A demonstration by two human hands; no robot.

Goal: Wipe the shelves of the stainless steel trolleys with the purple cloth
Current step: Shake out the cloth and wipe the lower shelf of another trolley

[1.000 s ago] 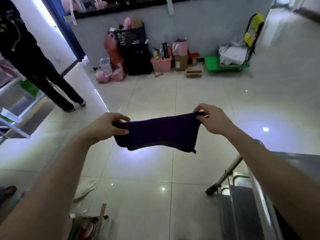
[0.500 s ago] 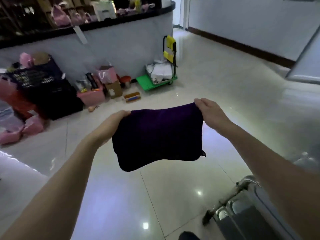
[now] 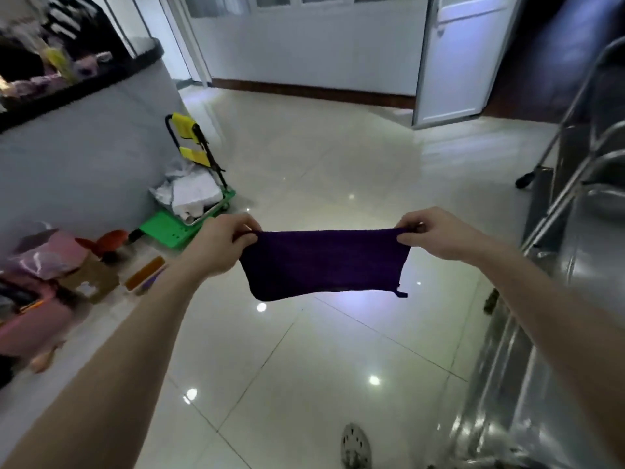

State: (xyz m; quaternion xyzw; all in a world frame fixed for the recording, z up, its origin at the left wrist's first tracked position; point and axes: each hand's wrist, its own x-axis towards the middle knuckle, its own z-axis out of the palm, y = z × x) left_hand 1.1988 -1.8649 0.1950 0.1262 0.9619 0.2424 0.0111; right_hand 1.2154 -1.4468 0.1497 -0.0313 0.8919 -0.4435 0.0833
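Purple cloth (image 3: 323, 262) is held stretched in mid-air, its top corners pinched by the left hand (image 3: 216, 247) and right hand (image 3: 439, 236), beside the trolley (image 3: 554, 299). Soft, light and limp, it is probably best bunched in one palm.

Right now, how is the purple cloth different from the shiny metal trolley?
The purple cloth is dark and dull; the steel trolley is silvery and mirrors the lights. The cloth is soft, sagging between the left hand and right hand, while the trolley is stiff, made of bars and flat shelves. The cloth hangs in the air over the floor; the trolley stands at the right edge. They are not touching.
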